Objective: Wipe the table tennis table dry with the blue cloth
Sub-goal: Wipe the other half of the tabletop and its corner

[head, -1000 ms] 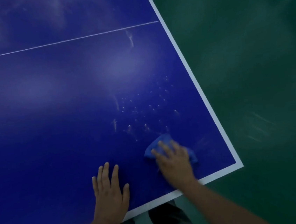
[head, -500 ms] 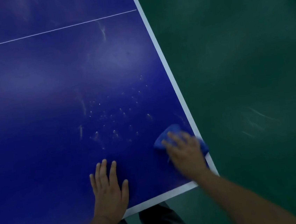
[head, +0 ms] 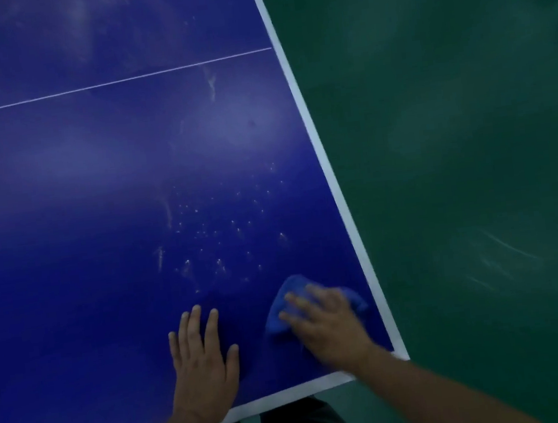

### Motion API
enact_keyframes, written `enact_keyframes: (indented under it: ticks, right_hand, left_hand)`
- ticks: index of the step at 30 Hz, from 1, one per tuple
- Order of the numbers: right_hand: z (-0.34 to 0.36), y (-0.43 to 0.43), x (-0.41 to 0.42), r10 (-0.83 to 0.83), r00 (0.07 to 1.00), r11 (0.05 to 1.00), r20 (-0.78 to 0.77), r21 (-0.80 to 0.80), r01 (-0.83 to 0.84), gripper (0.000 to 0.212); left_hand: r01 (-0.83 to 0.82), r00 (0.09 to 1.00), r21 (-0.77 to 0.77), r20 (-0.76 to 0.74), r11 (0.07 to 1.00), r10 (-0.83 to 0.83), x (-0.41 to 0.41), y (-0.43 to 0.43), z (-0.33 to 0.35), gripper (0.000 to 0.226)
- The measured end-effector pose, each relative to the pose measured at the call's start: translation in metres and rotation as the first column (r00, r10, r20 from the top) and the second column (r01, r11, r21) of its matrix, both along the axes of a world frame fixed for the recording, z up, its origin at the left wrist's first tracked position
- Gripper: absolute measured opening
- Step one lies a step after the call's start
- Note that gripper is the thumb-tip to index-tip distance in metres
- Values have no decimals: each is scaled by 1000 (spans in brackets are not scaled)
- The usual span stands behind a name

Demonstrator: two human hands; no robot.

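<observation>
Blue cloth point(head: 281, 309) under R hand point(head: 330, 331), fingers spread, seemingly pressing it (blurry); L hand point(head: 201, 366) flat on table point(head: 100, 230).

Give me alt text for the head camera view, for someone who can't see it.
The right hand presses a blue cloth on the near right corner of a blue table, while the left hand rests flat beside it. Droplets dot the surface just beyond the cloth; green floor lies to the right.
</observation>
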State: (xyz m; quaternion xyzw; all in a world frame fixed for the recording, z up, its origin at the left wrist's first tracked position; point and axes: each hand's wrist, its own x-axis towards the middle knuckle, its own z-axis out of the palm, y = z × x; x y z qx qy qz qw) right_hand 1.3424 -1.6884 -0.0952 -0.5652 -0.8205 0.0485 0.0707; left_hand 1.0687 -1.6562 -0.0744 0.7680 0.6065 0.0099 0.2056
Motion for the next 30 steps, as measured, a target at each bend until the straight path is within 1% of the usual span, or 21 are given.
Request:
enact_keyframes:
  ticks: [2,3,4,5,6,7,8,10,13,15,16,18,19,21,22,23,24,26,27,28,30]
  right_hand:
    - [1,52,39,-230,972,973,45,-6,230,45]
    - [10,78,64,-419,905,905,76,-36,423,42]
    - [19,97,89,-591,801,797,92,-86,598,42]
    - [27,111,105,-716,696,688,53,-121,716,45]
    - [34,116,112,-781,625,618,8,-140,774,44]
    - [42,113,108,-791,611,611,-29,-93,787,40]
    - [46,105,97,-762,646,647,-39,-13,762,38]
    - [41,73,56,-615,788,787,-8,52,615,43]
    - [15,-11,-27,-365,931,929,25,-50,366,51]
    - [6,-57,-40,-225,974,973,37,-53,227,60]
    - [4,-64,-26,-201,978,978,50,-47,204,69]
    - [4,-58,16,-346,933,934,102,-56,353,71]
    - [8,-49,38,-477,868,868,135,-84,490,61]
    - [24,-32,77,-771,627,613,114,-134,778,40]
    - [34,-23,87,-847,527,512,65,-165,843,36]
    - [43,-15,90,-882,471,467,-29,-195,862,36]
    - [52,-5,86,-881,445,472,-161,-234,850,36]
    - [86,16,51,-825,340,531,-451,-412,740,30]
    - [103,26,26,-815,223,532,-535,-538,655,24]
    - [118,34,0,-841,45,474,-540,-693,542,20]
    - [136,40,-49,-871,-330,327,-364,-931,165,25]
  left_hand:
    - [4,999,-25,-37,1000,-5,-6,1,6,73]
    - [12,998,-44,-61,999,-14,-10,3,9,74]
    - [14,997,-53,-81,998,-19,-13,4,11,75]
    - [11,995,-45,-96,999,-15,-16,6,14,76]
    - [4,995,-44,-103,999,-9,-19,7,17,77]
    - [-3,994,-52,-106,999,-2,-21,9,21,78]
    - [-9,995,-60,-103,998,3,-22,10,23,79]
    - [-11,996,-58,-93,998,6,-21,12,23,78]
    - [50,994,-66,-89,997,-56,-14,8,18,75]
    - [74,995,-66,-65,995,-78,-7,5,14,73]
    - [83,995,-70,-55,994,-87,-3,4,13,73]
    - [110,991,-66,-63,992,-114,0,2,10,73]
    - [131,988,-62,-79,990,-135,-1,1,9,73]
    - [152,982,-69,-106,986,-159,-5,2,10,72]
    - [144,983,-74,-108,987,-151,-7,3,11,72]
    - [133,985,-79,-101,988,-141,-8,4,12,72]
    - [118,988,-91,-85,989,-126,-8,4,15,74]
    - [84,996,-90,1,992,-85,-7,4,25,76]
    - [66,996,-100,62,993,-60,-7,4,32,77]
    - [42,991,-144,132,989,-23,-5,6,39,74]
    - [-23,930,-357,334,934,151,1,13,59,72]
